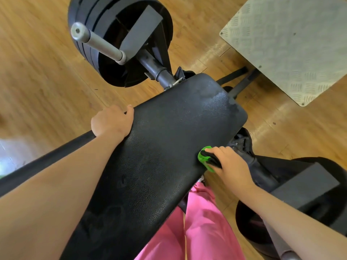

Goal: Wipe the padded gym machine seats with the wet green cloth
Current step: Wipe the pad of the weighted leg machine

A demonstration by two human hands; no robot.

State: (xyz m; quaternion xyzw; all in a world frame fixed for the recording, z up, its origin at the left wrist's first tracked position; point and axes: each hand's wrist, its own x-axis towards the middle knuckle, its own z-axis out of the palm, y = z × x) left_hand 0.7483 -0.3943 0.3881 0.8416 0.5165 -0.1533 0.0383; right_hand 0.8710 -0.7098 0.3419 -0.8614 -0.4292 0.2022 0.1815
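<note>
Nearest the camera, pink trousers (197,231) are standing against the near edge of the padded seat (169,147), so the person is leaning over it with both bare arms reaching forward.

The right hand (231,162) is working at the pad's right-hand edge. Its fingers (216,150) are curling tightly over the wet green cloth (204,158), bunching it into a small wad and pressing it against the rim of the black vinyl. This is probably to get at the side seam.

Across the pad, the left hand (110,122) is gripping the opposite edge. The thumb is lying on top and the other fingers are wrapping down out of sight, most likely bracing the seat against the push of the wipe.

Farther along, the grained surface is showing duller blotches (212,94) near its far corner, which may be moisture drying.

Beyond the pad, black weight plates (120,44) are sitting on a steel bar (99,44), and another plate (249,222) is hanging at the lower right. A chequered metal footplate (293,44) is lying on the wooden floor (37,62), which is catching warm light all round the machine.
</note>
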